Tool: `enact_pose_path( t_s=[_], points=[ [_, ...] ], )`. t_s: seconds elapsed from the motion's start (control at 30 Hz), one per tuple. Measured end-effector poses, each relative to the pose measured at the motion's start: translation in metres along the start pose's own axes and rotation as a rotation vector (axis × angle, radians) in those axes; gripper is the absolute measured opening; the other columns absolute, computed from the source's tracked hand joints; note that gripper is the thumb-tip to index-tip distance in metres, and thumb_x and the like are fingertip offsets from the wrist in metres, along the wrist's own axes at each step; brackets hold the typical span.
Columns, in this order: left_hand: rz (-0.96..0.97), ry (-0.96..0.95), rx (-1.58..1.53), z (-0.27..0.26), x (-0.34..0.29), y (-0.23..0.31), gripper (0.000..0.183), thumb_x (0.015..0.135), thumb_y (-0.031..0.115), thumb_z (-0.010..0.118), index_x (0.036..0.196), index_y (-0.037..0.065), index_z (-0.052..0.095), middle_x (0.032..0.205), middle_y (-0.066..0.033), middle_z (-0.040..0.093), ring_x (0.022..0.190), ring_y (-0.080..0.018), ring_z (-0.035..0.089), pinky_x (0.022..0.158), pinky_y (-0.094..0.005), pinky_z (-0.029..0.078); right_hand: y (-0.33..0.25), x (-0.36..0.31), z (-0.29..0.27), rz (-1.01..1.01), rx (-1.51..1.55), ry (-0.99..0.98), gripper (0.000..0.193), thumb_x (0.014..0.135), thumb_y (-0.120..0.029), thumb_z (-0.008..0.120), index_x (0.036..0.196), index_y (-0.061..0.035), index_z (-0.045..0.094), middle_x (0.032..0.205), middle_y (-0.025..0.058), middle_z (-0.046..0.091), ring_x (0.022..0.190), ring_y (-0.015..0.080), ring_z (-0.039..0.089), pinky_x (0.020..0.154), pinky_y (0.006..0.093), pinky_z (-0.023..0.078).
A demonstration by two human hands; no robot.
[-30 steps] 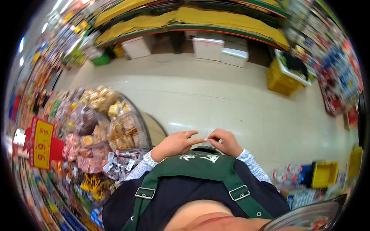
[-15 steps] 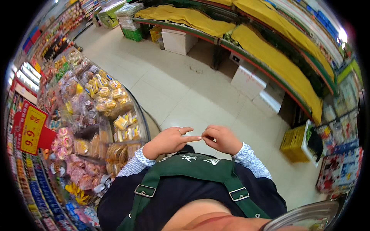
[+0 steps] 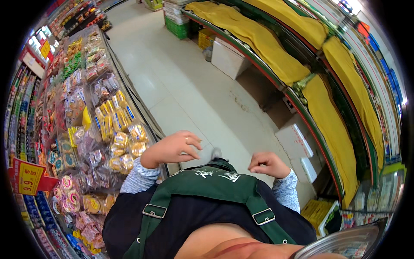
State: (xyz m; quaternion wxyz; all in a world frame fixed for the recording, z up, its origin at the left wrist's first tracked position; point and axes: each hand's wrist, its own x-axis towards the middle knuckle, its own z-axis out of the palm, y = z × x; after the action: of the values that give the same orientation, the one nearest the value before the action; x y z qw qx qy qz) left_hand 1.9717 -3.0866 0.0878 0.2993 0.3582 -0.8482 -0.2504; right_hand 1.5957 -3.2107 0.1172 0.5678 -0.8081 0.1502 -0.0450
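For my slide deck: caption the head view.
Both hands, left hand and right hand, raised above a green apron beside snack bins.

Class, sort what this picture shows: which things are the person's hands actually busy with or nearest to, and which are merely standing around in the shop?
In hand or nearest:
- left hand, ring on one finger, fingers curled
- right hand, loosely closed
- green apron bib just below both hands

Just standing about:
- wrapped snacks in the display bin
- yellow cloths over the shelves
- white boxes on the floor
- yellow crate

Bright, even shop lighting, sharp centre, heavy fisheye bending (black rim) at edges.
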Motion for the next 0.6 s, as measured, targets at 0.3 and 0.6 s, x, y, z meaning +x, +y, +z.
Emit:
enact_pose_path(
  t_s=[0.3, 0.6],
  points=[
    [-0.483, -0.111, -0.338, -0.112, -0.082, -0.161, 0.019, 0.078, 0.015, 0.074, 0.094, 0.005, 0.076, 0.125, -0.0109, 0.064, 0.135, -0.0376, 0.043, 0.11, -0.0477, 0.035, 0.09, 0.262, -0.173, -0.047, 0.188, -0.467, 0.014, 0.086, -0.009, 0.072, 0.096, 0.0013, 0.07, 0.109, 0.0125, 0.068, 0.104, 0.0272, 0.062, 0.091, 0.0379, 0.049],
    [-0.676, 0.057, -0.283, -0.235, -0.082, -0.268, 0.027, 0.076, 0.018, 0.075, 0.1, 0.005, 0.075, 0.134, -0.0129, 0.058, 0.142, -0.0427, 0.031, 0.113, -0.0525, 0.027, 0.141, 0.538, -0.279, 0.04, -0.289, -0.859, 0.03, 0.084, -0.024, 0.07, 0.101, 0.0005, 0.068, 0.112, 0.0231, 0.067, 0.101, 0.0406, 0.064, 0.087, 0.0429, 0.051]
  ],
)
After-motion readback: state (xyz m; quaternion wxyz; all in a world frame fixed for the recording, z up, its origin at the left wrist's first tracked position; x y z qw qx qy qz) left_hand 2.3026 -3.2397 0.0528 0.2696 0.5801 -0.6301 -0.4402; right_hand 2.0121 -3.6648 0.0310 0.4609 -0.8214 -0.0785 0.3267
